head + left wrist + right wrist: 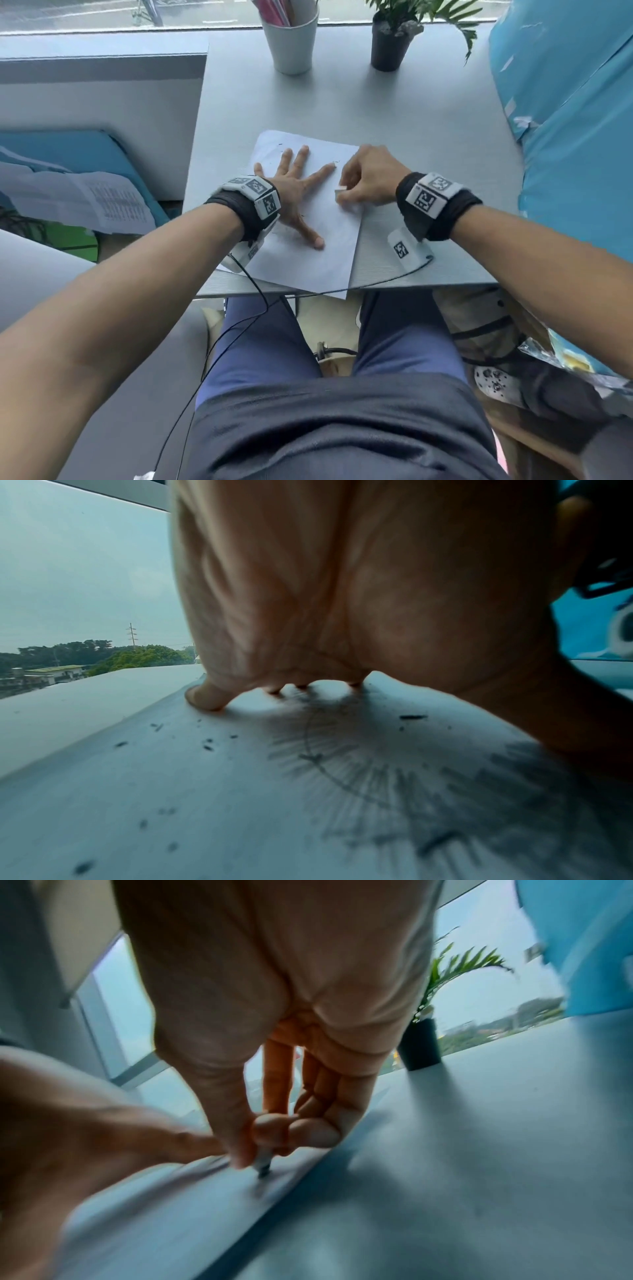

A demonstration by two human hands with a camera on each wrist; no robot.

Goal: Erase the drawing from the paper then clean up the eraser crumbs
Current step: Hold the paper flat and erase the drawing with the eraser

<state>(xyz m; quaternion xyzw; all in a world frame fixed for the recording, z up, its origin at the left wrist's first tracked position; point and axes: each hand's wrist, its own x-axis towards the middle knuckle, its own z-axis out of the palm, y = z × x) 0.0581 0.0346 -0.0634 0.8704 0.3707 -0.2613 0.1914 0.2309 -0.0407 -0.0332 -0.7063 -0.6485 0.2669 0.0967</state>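
Head view: left hand (294, 192) lies flat, fingers spread, pinning the paper (308, 263) at the desk's (428, 137) near edge. Right hand (368, 178) pinches the eraser (339, 190) near the paper's right edge. Short, firm strokes toward the remaining shading (394, 772) should avoid creasing.

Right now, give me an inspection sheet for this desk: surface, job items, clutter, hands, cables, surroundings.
Surface: grey desk, paper overhanging its near edge.
Job's things: pencil shading remains on the paper; dark eraser crumbs scattered; eraser on the paper.
Clutter: white cup of pens, potted plant at the far edge.
Hands: left hand spread flat, pressing the paper; right hand pinches the eraser.
Cables: black cable crosses the desk's near edge.
Surroundings: window behind; blue sheeting at right.
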